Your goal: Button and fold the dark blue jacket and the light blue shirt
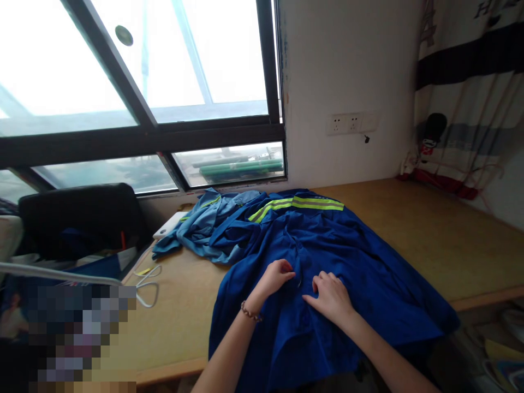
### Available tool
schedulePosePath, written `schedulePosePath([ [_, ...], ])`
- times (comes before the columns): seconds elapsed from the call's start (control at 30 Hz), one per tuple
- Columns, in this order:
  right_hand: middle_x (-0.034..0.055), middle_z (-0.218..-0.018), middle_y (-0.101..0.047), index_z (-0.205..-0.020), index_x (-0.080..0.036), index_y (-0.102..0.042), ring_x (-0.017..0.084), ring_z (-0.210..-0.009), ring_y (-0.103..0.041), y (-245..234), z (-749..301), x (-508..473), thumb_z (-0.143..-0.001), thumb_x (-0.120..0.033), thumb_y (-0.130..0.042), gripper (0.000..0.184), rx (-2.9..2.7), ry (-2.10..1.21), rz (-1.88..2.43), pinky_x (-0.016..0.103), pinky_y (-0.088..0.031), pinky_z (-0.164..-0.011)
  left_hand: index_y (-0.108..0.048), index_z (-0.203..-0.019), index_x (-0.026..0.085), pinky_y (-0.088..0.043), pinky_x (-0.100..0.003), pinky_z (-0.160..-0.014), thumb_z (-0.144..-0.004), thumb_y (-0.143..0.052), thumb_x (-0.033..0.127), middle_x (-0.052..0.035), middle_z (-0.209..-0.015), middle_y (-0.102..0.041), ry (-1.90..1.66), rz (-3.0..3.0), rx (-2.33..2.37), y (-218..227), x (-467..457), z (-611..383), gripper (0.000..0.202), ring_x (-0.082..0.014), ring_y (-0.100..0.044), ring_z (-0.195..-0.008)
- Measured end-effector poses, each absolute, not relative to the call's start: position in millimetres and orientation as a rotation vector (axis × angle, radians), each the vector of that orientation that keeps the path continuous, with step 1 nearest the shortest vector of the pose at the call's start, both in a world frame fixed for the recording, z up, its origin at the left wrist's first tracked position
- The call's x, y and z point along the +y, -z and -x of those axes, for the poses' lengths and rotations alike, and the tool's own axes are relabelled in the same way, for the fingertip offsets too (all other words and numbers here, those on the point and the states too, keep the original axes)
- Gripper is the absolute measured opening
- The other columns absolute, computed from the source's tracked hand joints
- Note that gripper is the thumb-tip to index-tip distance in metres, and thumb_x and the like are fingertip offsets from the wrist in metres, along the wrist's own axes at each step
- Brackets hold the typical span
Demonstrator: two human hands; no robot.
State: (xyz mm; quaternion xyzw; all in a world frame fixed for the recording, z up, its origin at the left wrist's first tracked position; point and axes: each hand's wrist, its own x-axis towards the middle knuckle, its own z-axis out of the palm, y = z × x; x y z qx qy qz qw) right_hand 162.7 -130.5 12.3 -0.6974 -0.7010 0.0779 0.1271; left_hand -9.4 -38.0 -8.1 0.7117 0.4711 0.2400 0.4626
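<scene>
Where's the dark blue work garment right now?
In the head view, the dark blue work garment lies centre to lower right across the table, under the left hand and right hand, with lighter blue cloth at its far left.

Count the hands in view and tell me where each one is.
2. The left hand, with a bracelet at its wrist, and the right hand are side by side over the dark blue garment. No others show.

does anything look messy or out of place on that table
Slightly: the light-blue garment lies bunched up, unlike the dark-blue garment spread beside it, which overhangs the front edge of the table. I see no spill; folds could hide damage.
</scene>
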Motion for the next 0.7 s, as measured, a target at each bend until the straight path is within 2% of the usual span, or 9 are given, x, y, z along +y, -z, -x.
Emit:
schedulePosePath([
  [0.1, 0.0034, -0.079, -0.056, -0.071, -0.021, -0.057, 0.021, -0.081, -0.05, -16.9, -163.8, -140.4, -0.063, -0.048, -0.063, 0.028, -2.064, -0.279, 2.01, 0.03, -0.033, -0.07, -0.059, -0.084, 0.015, -0.04, -0.023, -0.056, -0.073, -0.053, 0.032, -0.0049, -0.073, -0.063, -0.614, -1.642, 1.165, 6.9, -54.2, 15.3, 0.022, -0.0152, -0.057, -0.064],
  [0.2, 0.0035, -0.082, -0.056, -0.082, -0.021, -0.056, 0.02, -0.082, -0.05, -17.2, -160.5, -147.4, -0.066, -0.034, -0.06, 0.02, -2.045, -0.24, 2.021, 0.029, -0.032, -0.071, -0.054, -0.096, 0.017, -0.042, -0.024, -0.063, -0.07, -0.054, 0.021, -0.0053, -0.081, -0.064, -0.747, -1.554, 1.171, 10.1, -71.6, 14.1, 0.027, -0.0157, -0.059, -0.073],
  [0.3, 0.004, -0.081, -0.056, -0.08, -0.021, -0.055, 0.02, -0.081, -0.05, -11.8, -154.3, -151.9, -0.068, -0.025, -0.054, 0.013, -2.026, -0.197, 2.043, 0.03, -0.032, -0.071, -0.056, -0.087, 0.017, -0.042, -0.024, -0.066, -0.064, -0.058, 0.016, -0.0042, -0.08, -0.063, -0.822, -1.608, 1.253, 13.2, -84.9, 7.0, 0.023, -0.0156, -0.058, -0.074],
  [0.43, 0.004, -0.076, -0.057, -0.069, -0.019, -0.054, 0.021, -0.079, -0.051, -2.3, -153.8, -148.9, -0.066, -0.031, -0.056, 0.012, -1.959, -0.282, 2.003, 0.031, -0.033, -0.069, -0.057, -0.072, 0.017, -0.041, -0.024, -0.063, -0.064, -0.06, 0.02, -0.0018, -0.07, -0.061, -0.952, -1.661, 1.417, 12.2, -89.9, -2.1, 0.01, -0.0143, -0.055, -0.065],
  [0.5, 0.003, -0.07, -0.058, -0.064, -0.019, -0.053, 0.021, -0.075, -0.052, -0.9, -159.8, -141.1, -0.062, -0.03, -0.059, 0.013, -1.829, -0.448, 1.966, 0.03, -0.035, -0.066, -0.058, -0.07, 0.017, -0.04, -0.024, -0.062, -0.064, -0.061, 0.021, -0.0012, -0.067, -0.061, -1.033, -1.639, 1.419, 8.9, -87.3, -5.3, 0.008, -0.0135, -0.055, -0.064],
  [0.57, 0.0015, -0.064, -0.058, -0.062, -0.018, -0.053, 0.019, -0.068, -0.054, -4.1, -167.9, -129.8, -0.061, -0.029, -0.059, 0.012, -1.598, -0.782, 1.824, 0.028, -0.037, -0.062, -0.059, -0.068, 0.016, -0.041, -0.023, -0.062, -0.063, -0.063, 0.021, -0.0014, -0.066, -0.061, -1.086, -1.555, 1.377, 3.0, -83.2, -8.7, 0.009, -0.013, -0.055, -0.063],
  [0.63, 0.0008, -0.063, -0.06, -0.066, -0.017, -0.056, 0.018, -0.065, -0.057, -11.6, -175.4, -117.4, -0.062, -0.032, -0.06, 0.015, -1.297, -1.157, 1.528, 0.027, -0.04, -0.061, -0.061, -0.067, 0.014, -0.04, -0.021, -0.058, -0.06, -0.066, 0.022, -0.0018, -0.064, -0.061, -1.068, -1.388, 1.305, -5.9, -79.2, -13.0, 0.011, -0.0121, -0.055, -0.06],
  [0.7, 0.0017, -0.066, -0.063, -0.074, -0.017, -0.061, 0.018, -0.067, -0.06, -21.8, -180.3, -106.1, -0.062, -0.036, -0.063, 0.023, -1.033, -1.39, 1.228, 0.028, -0.044, -0.063, -0.062, -0.069, 0.013, -0.04, -0.02, -0.052, -0.058, -0.069, 0.024, -0.0016, -0.061, -0.061, -0.997, -1.156, 1.204, -17.4, -75.9, -17.7, 0.016, -0.0109, -0.054, -0.055],
])
